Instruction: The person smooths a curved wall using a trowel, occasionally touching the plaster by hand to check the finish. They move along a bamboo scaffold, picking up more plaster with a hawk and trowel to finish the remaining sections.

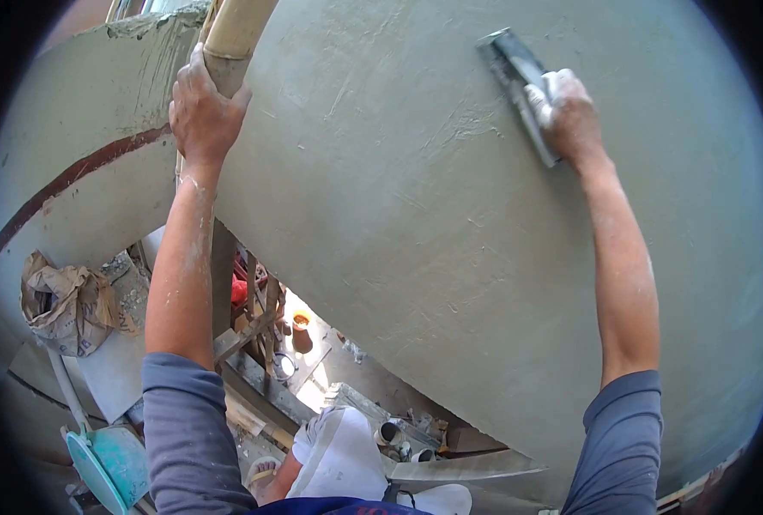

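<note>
My right hand (569,120), smeared with white plaster, is closed round the handle of a plastering trowel (519,94). The trowel's long flat blade lies against the grey plastered wall (381,189), tilted from upper left to lower right. At the upper left my left hand (205,112) is wrapped round a bamboo pole (237,33) that stands along the wall's edge. Ridges and scratches mark the wet-looking plaster between the two hands.
At lower left are a crumpled paper sack (72,300) and a teal bucket (111,468). Wooden scaffold pieces (257,318) stand below the wall. Far down is an orange container (301,322). A plank (467,466) juts out near my knees. A dark red stripe (72,172) crosses the left wall.
</note>
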### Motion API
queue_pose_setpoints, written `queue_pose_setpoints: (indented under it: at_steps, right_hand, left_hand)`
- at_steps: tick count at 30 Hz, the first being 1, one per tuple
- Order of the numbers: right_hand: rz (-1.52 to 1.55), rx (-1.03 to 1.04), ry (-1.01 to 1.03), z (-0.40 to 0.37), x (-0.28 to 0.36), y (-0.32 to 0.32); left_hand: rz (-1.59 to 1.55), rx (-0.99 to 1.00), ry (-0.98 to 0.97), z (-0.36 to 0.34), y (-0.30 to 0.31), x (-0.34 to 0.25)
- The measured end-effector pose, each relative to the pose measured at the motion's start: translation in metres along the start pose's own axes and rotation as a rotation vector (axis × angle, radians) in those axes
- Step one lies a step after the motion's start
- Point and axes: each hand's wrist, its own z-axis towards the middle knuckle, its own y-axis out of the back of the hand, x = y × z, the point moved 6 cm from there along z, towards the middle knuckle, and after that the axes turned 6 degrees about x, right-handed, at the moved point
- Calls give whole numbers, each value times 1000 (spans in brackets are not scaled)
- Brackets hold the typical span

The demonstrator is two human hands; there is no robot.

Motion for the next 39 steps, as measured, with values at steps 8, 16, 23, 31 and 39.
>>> queue_pose_setpoints:
  at_steps: [8,16,23,31,39]
  right_hand:
    - [211,146,207,-88,136,-67]
    - [463,356,264,-148,208,-107]
    - [344,310,300,-130,190,-76]
    - [90,-24,94,-66,115,-60]
    - [72,37,532,-133,202,-97]
  left_hand:
    - [-13,-3,-2,0,-1,2]
    - [-22,39,21,0,2,-2]
    - [-9,32,21,0,2,0]
    - [-2,7,1,-1,1,-1]
    - [1,-6,-44,-1,0,3]
